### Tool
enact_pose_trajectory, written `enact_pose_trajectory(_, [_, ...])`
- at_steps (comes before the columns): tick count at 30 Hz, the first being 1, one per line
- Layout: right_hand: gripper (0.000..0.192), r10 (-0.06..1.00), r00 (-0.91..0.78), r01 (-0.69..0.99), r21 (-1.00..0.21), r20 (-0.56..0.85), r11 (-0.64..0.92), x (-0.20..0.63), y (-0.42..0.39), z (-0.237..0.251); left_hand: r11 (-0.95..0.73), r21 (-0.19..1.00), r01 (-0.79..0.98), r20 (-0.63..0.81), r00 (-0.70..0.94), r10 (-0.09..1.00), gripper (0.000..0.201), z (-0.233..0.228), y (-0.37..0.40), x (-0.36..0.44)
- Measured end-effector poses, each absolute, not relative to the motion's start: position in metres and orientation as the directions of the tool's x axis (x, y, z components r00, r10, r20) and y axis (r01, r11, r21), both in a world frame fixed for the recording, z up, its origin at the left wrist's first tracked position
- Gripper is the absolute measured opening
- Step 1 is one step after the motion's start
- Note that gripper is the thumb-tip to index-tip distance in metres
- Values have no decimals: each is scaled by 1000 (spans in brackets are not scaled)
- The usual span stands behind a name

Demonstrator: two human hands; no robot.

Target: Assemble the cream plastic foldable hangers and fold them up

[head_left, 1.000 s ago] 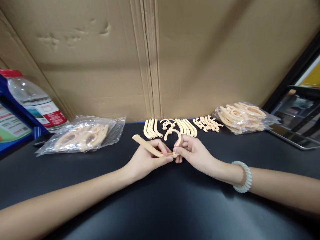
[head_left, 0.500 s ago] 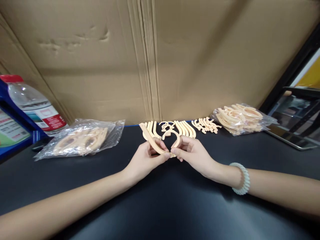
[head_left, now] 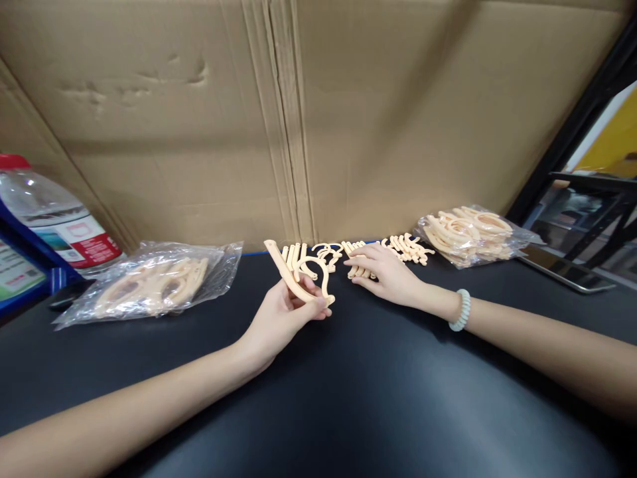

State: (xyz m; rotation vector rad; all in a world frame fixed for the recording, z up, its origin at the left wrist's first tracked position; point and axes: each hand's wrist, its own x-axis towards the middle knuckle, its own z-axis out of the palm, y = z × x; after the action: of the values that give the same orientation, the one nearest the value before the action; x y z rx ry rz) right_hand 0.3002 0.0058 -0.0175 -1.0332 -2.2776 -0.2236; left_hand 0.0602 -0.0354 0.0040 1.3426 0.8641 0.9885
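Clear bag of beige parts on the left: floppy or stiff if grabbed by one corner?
Probably floppy: the clear bag is thin, crinkled film lying slumped on the black table. Loose beige parts inside would likely slide toward the low end. Glossy film may be slippery.

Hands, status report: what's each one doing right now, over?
Left hand gripping joined arm and hook. Right hand on loose curved arms. Nothing between them.

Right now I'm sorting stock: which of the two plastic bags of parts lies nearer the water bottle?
The left bag, beside the water bottle; the right bag lies past the right hand.
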Motion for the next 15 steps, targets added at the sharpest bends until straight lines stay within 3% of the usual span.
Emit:
enact_pose_trajectory(3, [12, 617, -531, 715, -84, 580, 694, 297, 10, -21, -25, 997, -67, 48, 362, 931, 25, 5, -36, 59])
enact_pose_trajectory(7, [14, 565, -500, 644, -154, 656, 749, 289, 5, -19, -46, 996, -72, 70, 381, 922, 17, 3, -35, 56])
enact_pose_trajectory(12, [13, 660, -158, 578, -473, 734, 665, 283, -12, -11, -17, 991, -131, 64, 364, 929, 17, 1, -34, 56])
enact_pose_trajectory(15, [14, 729, 11, 372, -679, 685, 633, 277, -28, -7, -8, 987, -161, 67, 366, 928, 17, 2, -33, 56])
